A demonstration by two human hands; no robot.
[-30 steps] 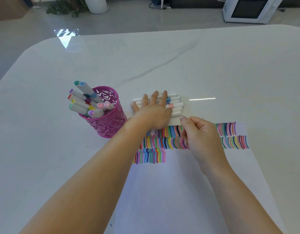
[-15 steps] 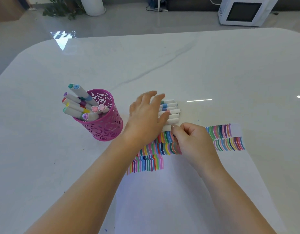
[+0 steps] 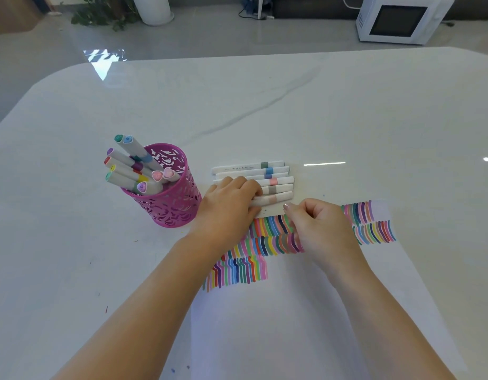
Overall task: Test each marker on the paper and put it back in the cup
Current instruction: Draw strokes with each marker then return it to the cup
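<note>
The peach-banded marker (image 3: 277, 198) is the nearest of the row, and the left hand (image 3: 229, 207) is right on it. The fingers curl over its left end and grip it, so only its right half shows. It lies on the surface (image 3: 347, 119) just beyond the top edge of the paper (image 3: 264, 330), its barrel white with one pale peach band. Its long axis runs left to right, the right end tipped slightly away from the person.

Just beyond it lie five more loose markers (image 3: 251, 169), side by side and parallel on the same left-right line. All have white barrels, with bands of grey, pink, blue, blue and grey-green going from near to far. The left hand's knuckles cover the left ends of the nearer ones.

The right hand (image 3: 322, 231) rests on the paper, just right of the peach-banded marker. Its fingers are tucked under and its thumb tip points at the marker's right end without touching it. Whether anything sits inside that fist, I cannot tell.

Under both hands the paper carries rows of short coloured strokes (image 3: 270, 242).

To the left of the left hand stands the pink perforated cup (image 3: 179, 207), upright on the surface. The markers (image 3: 127, 171) inside it lean out to the left, coloured cap ends up.

Past the surface, a white microwave (image 3: 399, 20) sits on the floor.
</note>
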